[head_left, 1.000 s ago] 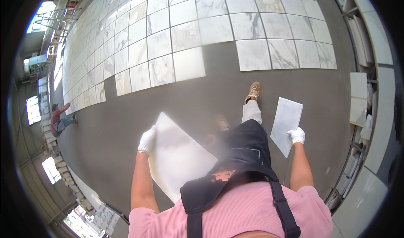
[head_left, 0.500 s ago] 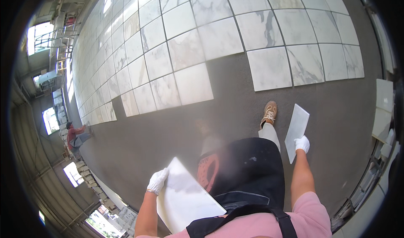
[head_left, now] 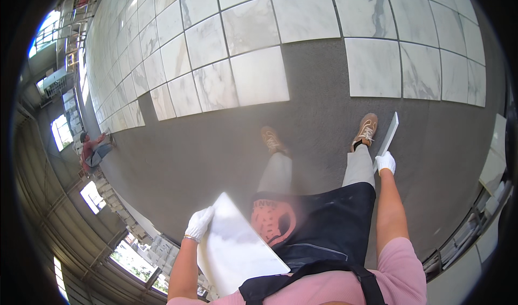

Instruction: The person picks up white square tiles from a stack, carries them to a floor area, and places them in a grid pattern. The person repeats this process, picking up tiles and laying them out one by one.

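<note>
My left hand (head_left: pixel 199 222), in a white knitted glove, grips the edge of a large white marble tile (head_left: pixel 234 245). That tile leans tilted against my dark apron. Off to the right, my gloved right hand (head_left: pixel 386 163) is closed on a second white tile (head_left: pixel 389 132), which hangs almost edge-on beside my right shoe. Part of this tile is hidden behind the hand and my leg. Beyond my feet lie rows of grey-veined marble tiles (head_left: pixel 260 75) with narrow joints. Their near row is broken by a tile-wide gap showing grey floor (head_left: pixel 315 70).
Another person (head_left: pixel 93 151) crouches at the far left beside the laid tiles. Stacked slabs (head_left: pixel 492 154) stand along the right edge. Stacks of pale blocks (head_left: pixel 116 208) line the left wall. My two brown shoes (head_left: pixel 367 129) stand on the grey floor near the tile edge.
The right-hand tile has turned from showing its face to nearly edge-on. My left shoe now shows clearly. The near tile row sits higher in view; the left-hand tile stays against my apron.
</note>
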Demonstrator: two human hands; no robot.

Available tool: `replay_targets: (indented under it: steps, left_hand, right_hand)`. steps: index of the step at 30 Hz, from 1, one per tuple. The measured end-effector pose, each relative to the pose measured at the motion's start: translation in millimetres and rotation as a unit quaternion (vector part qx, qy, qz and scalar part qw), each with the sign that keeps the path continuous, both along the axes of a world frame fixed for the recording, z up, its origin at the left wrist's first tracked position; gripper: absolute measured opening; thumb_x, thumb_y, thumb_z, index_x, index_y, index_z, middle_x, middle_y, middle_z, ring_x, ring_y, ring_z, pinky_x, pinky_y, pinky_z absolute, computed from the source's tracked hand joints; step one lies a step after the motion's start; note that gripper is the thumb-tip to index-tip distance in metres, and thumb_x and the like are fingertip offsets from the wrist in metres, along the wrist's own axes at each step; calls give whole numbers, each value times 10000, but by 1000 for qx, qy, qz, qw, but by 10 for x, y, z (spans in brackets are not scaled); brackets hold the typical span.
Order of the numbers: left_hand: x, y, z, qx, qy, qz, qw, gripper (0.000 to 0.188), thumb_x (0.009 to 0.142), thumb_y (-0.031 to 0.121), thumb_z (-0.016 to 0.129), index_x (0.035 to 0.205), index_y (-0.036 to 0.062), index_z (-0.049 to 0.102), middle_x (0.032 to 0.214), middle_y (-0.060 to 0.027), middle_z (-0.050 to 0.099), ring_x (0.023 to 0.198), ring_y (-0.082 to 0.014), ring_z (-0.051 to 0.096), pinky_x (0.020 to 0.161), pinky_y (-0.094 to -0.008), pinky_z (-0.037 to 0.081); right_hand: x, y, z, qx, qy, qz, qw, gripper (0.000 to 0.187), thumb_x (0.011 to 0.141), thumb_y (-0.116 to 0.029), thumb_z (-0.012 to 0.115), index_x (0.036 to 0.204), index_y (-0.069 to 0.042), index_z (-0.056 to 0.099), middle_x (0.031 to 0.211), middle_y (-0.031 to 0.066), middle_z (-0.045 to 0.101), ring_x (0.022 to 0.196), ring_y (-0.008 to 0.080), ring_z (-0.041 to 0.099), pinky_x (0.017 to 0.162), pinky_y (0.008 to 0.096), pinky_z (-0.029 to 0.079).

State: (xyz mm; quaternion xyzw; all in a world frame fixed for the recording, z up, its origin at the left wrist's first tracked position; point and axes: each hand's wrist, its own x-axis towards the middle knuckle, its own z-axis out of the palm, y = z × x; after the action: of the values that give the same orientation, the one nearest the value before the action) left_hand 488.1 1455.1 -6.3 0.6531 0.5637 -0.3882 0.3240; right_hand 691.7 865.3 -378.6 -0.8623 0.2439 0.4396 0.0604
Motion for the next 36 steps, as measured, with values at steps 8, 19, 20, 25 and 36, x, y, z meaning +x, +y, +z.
replay_targets:
  steps: [8, 19, 20, 25, 36]
  left_hand:
    - [5, -59, -203, -63, 114, 4, 991, 600, 1009, 522, 519, 1189, -22, 697, 1162, -138, 722, 1067, -231, 643, 980, -350, 463]
    - [504, 497, -1375, 39, 8, 36, 999, 795, 1016, 647, 428, 1237, -82, 655, 1190, -163, 712, 1102, -214, 627, 990, -343, 453]
    - [645, 543, -1621, 72, 9, 15, 997, 806, 1012, 657, 429, 1252, -81, 646, 1208, -174, 704, 1119, -216, 623, 995, -346, 450]
    - [1610, 450, -2951, 110, -44, 9, 993, 760, 1000, 638, 477, 1303, -41, 635, 1232, -150, 699, 1122, -232, 625, 991, -359, 451]
    - [2962, -546, -5011, -57, -176, 18, 982, 569, 960, 412, 614, 1362, 9, 617, 1318, -154, 660, 1196, -244, 609, 1020, -361, 452]
  right_hand:
    - [-168, 1166, 1414, 352, -64, 65, 931, 816, 856, -220, 771, 1539, -14, 375, 1379, 191, 607, 1255, 331, 604, 999, 418, 514]
    - [-544, 2931, 2784, 598, 378, -469, 530, 957, 827, -375, 831, 1553, -13, 324, 1545, 101, 443, 1413, 241, 419, 1163, 417, 343]
    - [-550, 3033, 2552, 582, 293, -474, 592, 789, 863, -247, 800, 1493, 10, 398, 1434, 100, 543, 1300, 229, 520, 1102, 391, 411]
    - [186, 2987, 877, 470, 57, -447, 759, 424, 933, -200, 716, 1293, -14, 592, 1176, 71, 667, 1035, 186, 626, 955, 348, 493]
    - [1556, 1966, -1383, 356, -153, -315, 866, 403, 901, -309, 769, 1160, -10, 688, 1040, 61, 695, 924, 157, 606, 852, 327, 487]
